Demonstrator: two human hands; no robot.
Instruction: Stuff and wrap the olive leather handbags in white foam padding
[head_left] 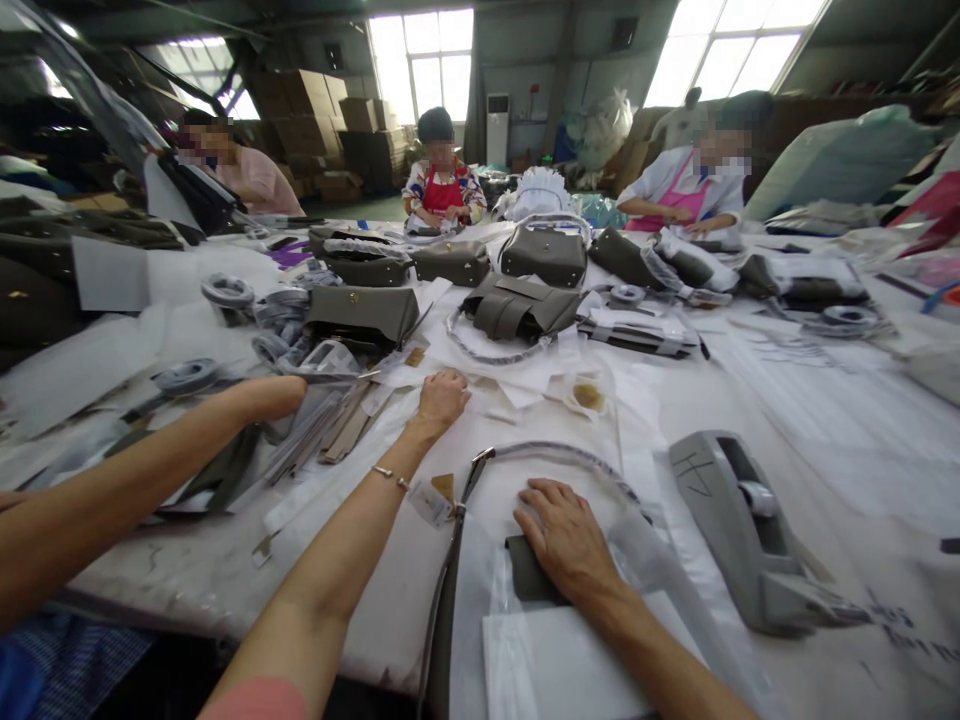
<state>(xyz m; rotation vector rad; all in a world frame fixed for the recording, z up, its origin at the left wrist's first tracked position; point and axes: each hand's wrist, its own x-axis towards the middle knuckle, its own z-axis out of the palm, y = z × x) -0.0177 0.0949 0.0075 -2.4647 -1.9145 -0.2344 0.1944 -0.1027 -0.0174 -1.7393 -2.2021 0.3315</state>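
My left hand (442,400), with a bracelet at the wrist, reaches forward over the white paper on the table. Its fingers are curled down; whatever they may hold is hidden. My right hand (562,535) lies with fingers stretched out on a handbag (439,610), over its dark grey flap (529,575). White sheets and clear film cover much of this bag. Its wrapped handle (562,450) arches beyond my right hand. A hang tag (435,495) hangs at the bag's left side, below my left hand.
A grey tape dispenser (739,530) stands right of the bag. A co-worker's arm (165,460) reaches in from the left beside brown strips (349,420). Several grey handbags (360,315) line the table's middle. Other people work across the table. White sheets (825,400) lie at right.
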